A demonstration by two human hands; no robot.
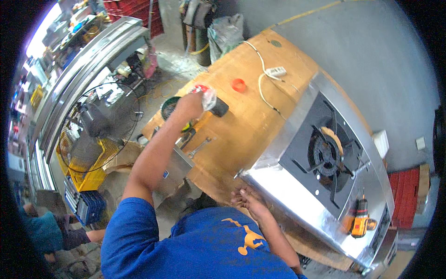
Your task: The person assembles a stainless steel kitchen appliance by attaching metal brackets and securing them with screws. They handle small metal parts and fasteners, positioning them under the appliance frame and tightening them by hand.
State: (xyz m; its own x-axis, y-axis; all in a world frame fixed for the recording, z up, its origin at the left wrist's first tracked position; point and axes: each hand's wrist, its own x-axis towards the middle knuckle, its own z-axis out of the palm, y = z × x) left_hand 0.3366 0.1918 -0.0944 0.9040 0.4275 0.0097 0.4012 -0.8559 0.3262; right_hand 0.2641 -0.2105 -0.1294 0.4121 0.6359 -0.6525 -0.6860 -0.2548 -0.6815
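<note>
The left arm is bent at the elbow, its forearm rising up and to the right so that the left hand (189, 107) reaches over the far left part of the wooden table (241, 139), back of the hand uppermost. Its fingers are bent in and grip a crumpled piece of clear plastic (210, 99), though the fingertips are partly hidden. The plastic spreads rightward from the fingers, just beside a black cylinder (220, 109); it is too crumpled to show a clear long axis. It looks thin, whitish and shiny, with a red patch (200, 88) at its upper left. The right forearm slants up and to the left, and the right hand (248, 200) is near the near-left corner of the stove (278, 186), fingers loosely curled; whether they pinch anything small cannot be told. The stove sits on the table's right part, its long axis running from upper left to lower right, with bright metal around a black burner panel (302, 153).
</note>
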